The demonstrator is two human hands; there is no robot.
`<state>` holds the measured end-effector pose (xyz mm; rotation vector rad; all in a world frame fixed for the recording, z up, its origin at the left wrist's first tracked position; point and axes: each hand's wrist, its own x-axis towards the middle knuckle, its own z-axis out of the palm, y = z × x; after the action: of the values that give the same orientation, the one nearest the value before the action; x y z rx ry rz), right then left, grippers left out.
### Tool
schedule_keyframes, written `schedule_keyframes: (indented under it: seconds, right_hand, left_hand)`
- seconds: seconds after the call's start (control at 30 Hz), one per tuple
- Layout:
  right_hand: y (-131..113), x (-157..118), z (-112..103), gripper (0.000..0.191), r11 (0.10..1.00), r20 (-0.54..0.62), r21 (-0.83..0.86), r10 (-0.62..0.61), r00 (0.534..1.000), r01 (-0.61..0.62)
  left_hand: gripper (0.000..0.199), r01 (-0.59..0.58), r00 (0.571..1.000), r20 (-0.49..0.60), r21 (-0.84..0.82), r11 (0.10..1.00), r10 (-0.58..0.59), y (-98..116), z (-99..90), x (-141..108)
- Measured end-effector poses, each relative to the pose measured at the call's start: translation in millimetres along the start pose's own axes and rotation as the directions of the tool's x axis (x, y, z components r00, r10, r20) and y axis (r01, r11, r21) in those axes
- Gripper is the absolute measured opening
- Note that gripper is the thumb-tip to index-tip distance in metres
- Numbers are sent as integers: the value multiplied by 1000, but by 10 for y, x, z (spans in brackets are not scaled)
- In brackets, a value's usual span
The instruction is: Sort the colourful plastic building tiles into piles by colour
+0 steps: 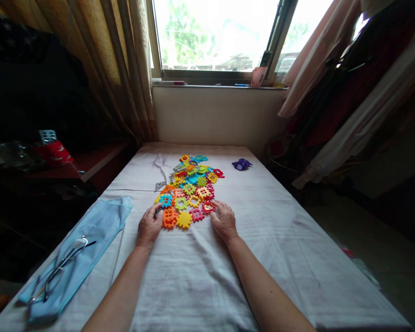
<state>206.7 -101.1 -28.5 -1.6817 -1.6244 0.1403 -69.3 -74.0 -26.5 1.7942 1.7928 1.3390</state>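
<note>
Plastic tiles (189, 189) lie heaped between and beyond both hands (150, 226) (224, 220).

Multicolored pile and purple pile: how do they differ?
The multicolored pile mixes red, orange, yellow and blue; the purple pile looks purple throughout. The multicolored pile is large, the purple pile small. The left hand and right hand flank the multicolored pile; the purple pile lies apart. Both lie on the cloth.

The one camera here sits on the person's head, above and behind the hands (224, 220), close over the forearms (124, 286), looking forward and down across the worktop (283, 249) to the window (210, 37) beyond the hands.
</note>
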Motion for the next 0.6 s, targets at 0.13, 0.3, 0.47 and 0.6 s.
schedule_keyframes:
  seconds: [0.13,0.3,0.47,0.6]
  right_hand:
    - [16,3,-20,43,1000,57,13,-6,998,5]
    - [-37,-6,-37,37,1000,77,-1,-5,997,5]
    - [-60,-7,0,41,997,83,-70,-17,996,23]
    - [-53,-5,31,39,995,80,-95,-19,997,27]
  left_hand:
    - [32,14,1000,-14,-5,1000,-14,9,-14,-9]
    - [33,43,997,-68,-34,998,-45,52,-56,-12]
    - [34,71,993,-84,-70,995,-77,64,-74,2]
    - [36,132,990,-36,-104,986,-136,52,-70,-4]
